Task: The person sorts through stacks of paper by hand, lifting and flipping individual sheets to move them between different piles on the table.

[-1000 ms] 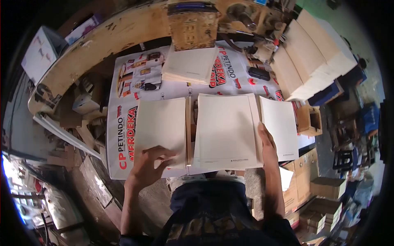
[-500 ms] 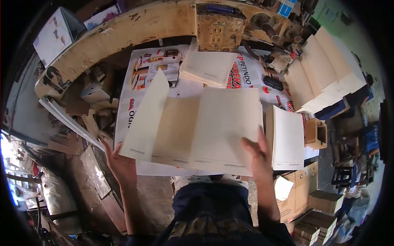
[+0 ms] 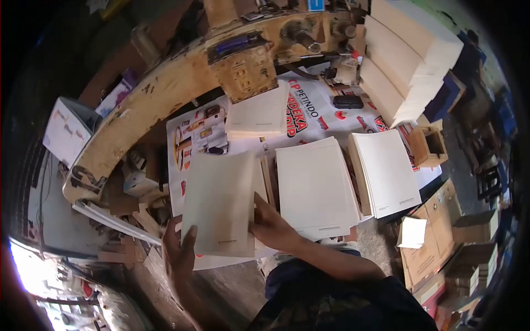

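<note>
A cream sheaf of paper (image 3: 218, 201) stands a little raised at the left part of the table. My left hand (image 3: 181, 248) grips its lower left edge, thumb on the front face. At its right edge is my right hand (image 3: 273, 223), fingers closed round the edge and partly hidden behind it. Right of the hands lies a stack of cream sheets (image 3: 314, 185). Another stack (image 3: 386, 174) lies farther right, its sheets slightly fanned. Behind them, a third pile (image 3: 258, 115) rests by the wooden box.
A printed banner (image 3: 317, 102) covers the table. A worn wooden box (image 3: 245, 69) is fixed to the curved beam (image 3: 132, 113) behind. Tall paper stacks (image 3: 395, 60) stand at the back right, near a small wooden holder (image 3: 428, 146). A black object (image 3: 348, 102) lies on the banner.
The view has turned to the right. The wide, spread-out sheets are now a narrower sheaf at the left, and my right hand has moved left, off the middle stack, to the sheaf's edge.
</note>
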A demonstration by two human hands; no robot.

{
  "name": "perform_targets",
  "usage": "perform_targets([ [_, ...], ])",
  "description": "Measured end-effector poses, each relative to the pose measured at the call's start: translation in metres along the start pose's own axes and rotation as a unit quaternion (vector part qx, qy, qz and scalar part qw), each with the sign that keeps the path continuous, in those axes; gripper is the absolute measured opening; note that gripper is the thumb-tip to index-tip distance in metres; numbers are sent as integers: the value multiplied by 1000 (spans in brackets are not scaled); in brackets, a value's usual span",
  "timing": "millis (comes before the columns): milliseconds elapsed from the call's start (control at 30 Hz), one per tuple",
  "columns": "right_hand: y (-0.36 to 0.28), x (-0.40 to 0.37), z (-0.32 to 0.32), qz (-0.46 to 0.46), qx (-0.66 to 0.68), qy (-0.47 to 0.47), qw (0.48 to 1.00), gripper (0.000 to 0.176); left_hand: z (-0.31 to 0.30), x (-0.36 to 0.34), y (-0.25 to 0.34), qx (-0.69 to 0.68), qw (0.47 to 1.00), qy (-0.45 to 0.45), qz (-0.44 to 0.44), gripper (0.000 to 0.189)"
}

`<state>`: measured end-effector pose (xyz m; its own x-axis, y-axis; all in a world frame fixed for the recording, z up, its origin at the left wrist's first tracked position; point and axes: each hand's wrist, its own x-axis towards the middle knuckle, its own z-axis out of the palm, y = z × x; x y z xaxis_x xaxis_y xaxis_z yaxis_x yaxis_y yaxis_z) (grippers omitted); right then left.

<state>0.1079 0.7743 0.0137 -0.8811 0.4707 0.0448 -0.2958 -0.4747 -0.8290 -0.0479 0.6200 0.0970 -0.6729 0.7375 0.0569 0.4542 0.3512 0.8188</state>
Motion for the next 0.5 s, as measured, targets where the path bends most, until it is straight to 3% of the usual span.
perform_targets([
  [33, -4, -4, -7, 8, 21, -6, 1000, 75, 4, 18, -2, 3, 1000, -4, 6, 39],
  [100, -38, -26, -20, -91, -30, 90, 991, 78, 19, 73, -8, -81, 995, 15, 62, 36],
  [167, -65, -51, -38, -92, -49, 118, 988, 72, 42, 140, -42, -171, 979, -44, 102, 32],
  [233, -90, -79, -51, -101, -77, 152, 980, 64, 70, 192, -32, -177, 979, -97, 0, 36],
  [267, -102, -92, -55, -107, -98, 186, 972, 52, 87, 215, -33, -176, 979, -103, 5, 36],
  [367, -117, -131, -80, -140, -162, 237, 948, 38, 140, 275, -32, -268, 960, -69, 52, 33],
  [433, -121, -157, -95, -151, -174, 278, 933, 32, 164, 304, -37, -281, 960, 4, -2, 31],
  [467, -123, -165, -101, -158, -182, 311, 919, 25, 178, 348, -76, -231, 970, 37, 63, 32],
  [500, -127, -173, -106, -156, -181, 312, 920, 25, 181, 345, -72, -230, 971, 36, 61, 32],
])
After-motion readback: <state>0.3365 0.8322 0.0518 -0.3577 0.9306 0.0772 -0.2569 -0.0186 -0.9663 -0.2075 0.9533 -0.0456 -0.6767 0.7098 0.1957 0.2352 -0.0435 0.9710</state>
